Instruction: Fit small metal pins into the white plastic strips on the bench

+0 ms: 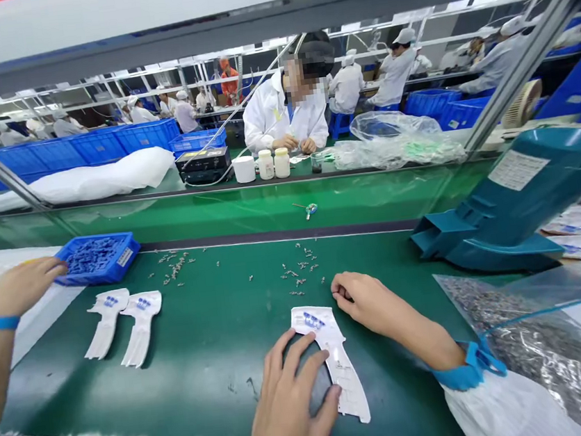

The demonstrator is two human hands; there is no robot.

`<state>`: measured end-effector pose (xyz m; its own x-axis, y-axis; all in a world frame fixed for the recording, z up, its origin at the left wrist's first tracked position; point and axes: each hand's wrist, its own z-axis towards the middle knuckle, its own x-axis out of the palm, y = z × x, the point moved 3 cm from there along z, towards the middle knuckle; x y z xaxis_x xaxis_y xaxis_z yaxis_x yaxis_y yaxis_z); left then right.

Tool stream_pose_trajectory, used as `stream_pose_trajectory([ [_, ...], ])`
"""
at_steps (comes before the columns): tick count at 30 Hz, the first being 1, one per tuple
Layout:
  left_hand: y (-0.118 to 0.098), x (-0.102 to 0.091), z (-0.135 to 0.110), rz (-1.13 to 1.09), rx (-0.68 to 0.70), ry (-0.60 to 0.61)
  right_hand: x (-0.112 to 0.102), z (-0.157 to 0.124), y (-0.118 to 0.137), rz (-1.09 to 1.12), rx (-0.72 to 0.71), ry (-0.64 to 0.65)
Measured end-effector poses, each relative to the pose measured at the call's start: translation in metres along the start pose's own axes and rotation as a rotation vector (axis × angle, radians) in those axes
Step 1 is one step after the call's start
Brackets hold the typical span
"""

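Note:
A white plastic handle-shaped half shell (346, 372) lies on the green bench in front of me, with small blue parts in its wide upper end. My left hand (293, 399) is over its left edge, fingers spread and fingertips touching the shell. Just right of the shell's top, my right hand (366, 300) rests low over the bench with fingers curled together; whatever is in them, if anything, is hidden. Small metal screws (299, 273) lie scattered beyond the shell, left of my right hand.
At left, a co-worker's hand (19, 284) reaches to a blue tray (122, 265) of blue parts, near two more white shells (142, 326). More screws (173, 266) lie beyond. At right are a teal bin (509, 200) and a clear bag of small parts (536, 351). Another person (283, 114) sits opposite.

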<state>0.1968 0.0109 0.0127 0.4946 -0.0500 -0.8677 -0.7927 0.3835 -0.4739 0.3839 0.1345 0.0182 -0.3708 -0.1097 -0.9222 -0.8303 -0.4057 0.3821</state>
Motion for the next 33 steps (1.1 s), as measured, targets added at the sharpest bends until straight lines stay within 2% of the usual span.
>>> stream_pose_trajectory([
  [4,-0.001,0.001,-0.002,-0.021,0.001,-0.007,-0.007,-0.015,0.012,0.104,-0.012,-0.016],
  [9,-0.002,0.0,-0.002,-0.042,-0.012,-0.008,-0.016,-0.048,0.041,0.372,0.017,0.096],
  [14,-0.002,0.001,-0.002,-0.063,0.0,-0.006,-0.006,-0.072,0.055,0.426,0.035,0.124],
  [20,-0.001,0.002,-0.003,-0.06,0.016,-0.016,0.016,-0.076,0.048,0.439,0.082,0.159],
  [28,0.0,0.004,-0.003,-0.041,0.03,-0.025,0.012,-0.076,0.048,0.458,0.106,0.259],
  [33,-0.001,0.004,-0.003,-0.034,0.032,-0.03,0.013,-0.075,0.047,0.421,0.114,0.272],
])
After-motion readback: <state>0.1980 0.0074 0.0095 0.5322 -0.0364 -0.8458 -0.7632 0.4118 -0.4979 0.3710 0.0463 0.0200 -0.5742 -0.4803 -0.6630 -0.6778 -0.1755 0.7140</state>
